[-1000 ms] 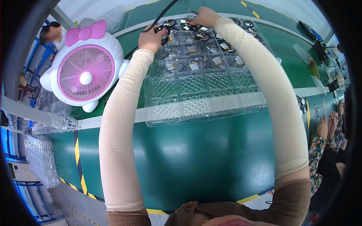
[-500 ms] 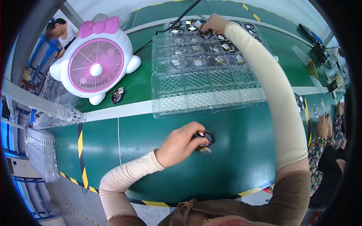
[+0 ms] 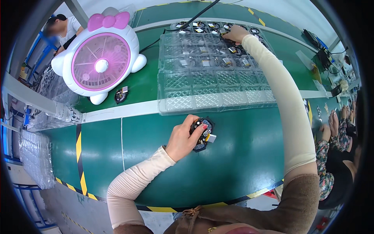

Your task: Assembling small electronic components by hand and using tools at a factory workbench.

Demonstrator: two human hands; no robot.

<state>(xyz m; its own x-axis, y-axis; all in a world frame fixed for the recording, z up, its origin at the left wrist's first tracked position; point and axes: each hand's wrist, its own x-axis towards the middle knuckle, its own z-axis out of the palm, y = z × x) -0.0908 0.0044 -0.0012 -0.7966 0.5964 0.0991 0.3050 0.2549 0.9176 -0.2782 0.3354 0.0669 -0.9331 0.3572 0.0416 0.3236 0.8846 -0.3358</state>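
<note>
My left hand (image 3: 182, 137) is closed on a round black circuit-board assembly (image 3: 200, 145), low over the green bench. A small silver battery with yellow tape (image 3: 210, 138) sticks out at its right side. Whether this is one unit or two overlapping ones, I cannot tell. My right arm reaches far forward, and my right hand (image 3: 237, 35) is at the far part of a clear plastic compartment tray (image 3: 218, 102). Its fingers are pinched together at a dark part there, mostly hidden. Similar black round assemblies with silver batteries (image 3: 199, 30) lie in the far compartments.
A white and pink cartoon-shaped fan (image 3: 102, 65) stands at the left. Beside its foot lies another black assembly (image 3: 121, 94). A black cable (image 3: 191, 18) hangs above the tray. Stacked clear trays (image 3: 37, 158) are at far left. Other people's hands (image 3: 331, 125) work at the right.
My left hand has moved slightly up and left, and the assembly in it now shows more of its face. My right hand has shifted to the right and a little nearer along the tray.
</note>
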